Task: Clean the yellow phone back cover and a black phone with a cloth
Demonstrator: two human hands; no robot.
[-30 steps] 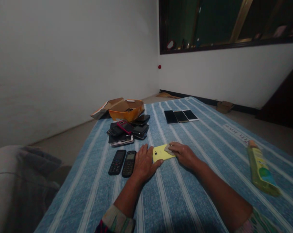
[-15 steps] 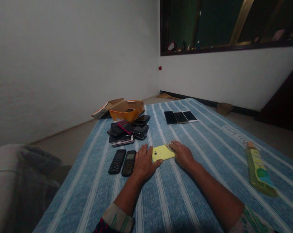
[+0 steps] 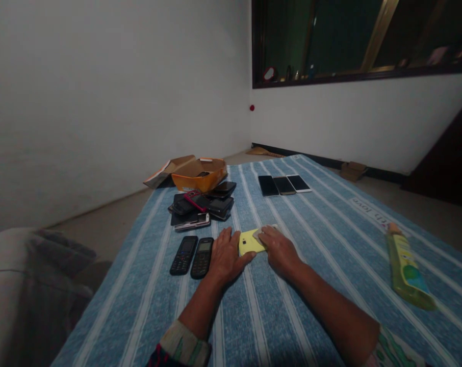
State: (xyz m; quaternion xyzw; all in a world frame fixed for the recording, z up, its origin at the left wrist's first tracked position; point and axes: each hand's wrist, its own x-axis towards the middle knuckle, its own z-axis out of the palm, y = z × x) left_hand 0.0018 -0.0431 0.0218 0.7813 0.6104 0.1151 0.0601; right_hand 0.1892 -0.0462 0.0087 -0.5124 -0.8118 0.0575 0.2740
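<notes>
A yellow smartphone (image 3: pixel 250 241) lies back side up on the striped cloth. My left hand (image 3: pixel 226 256) steadies it by its left end, the thumb along the near edge and the fingers at the far corner. Bunched in my right hand (image 3: pixel 280 248) is a small greyish cloth (image 3: pixel 258 235), pressed onto the phone's back. That hand hides the phone's right part. Just left of my left hand, two black keypad phones, one nearer (image 3: pixel 202 258) and one farther left (image 3: pixel 184 255), lie side by side.
A heap of old phones (image 3: pixel 200 204) lies before an open orange box (image 3: pixel 200 179). Three smartphones (image 3: pixel 284 185) form a row farther back. A bottle of yellow-green liquid (image 3: pixel 410 267) lies at the right on the blue striped tablecloth (image 3: pixel 326 224).
My right hand has slid the cloth leftward over the phone's back, toward the camera end. My left hand keeps its place on the phone.
</notes>
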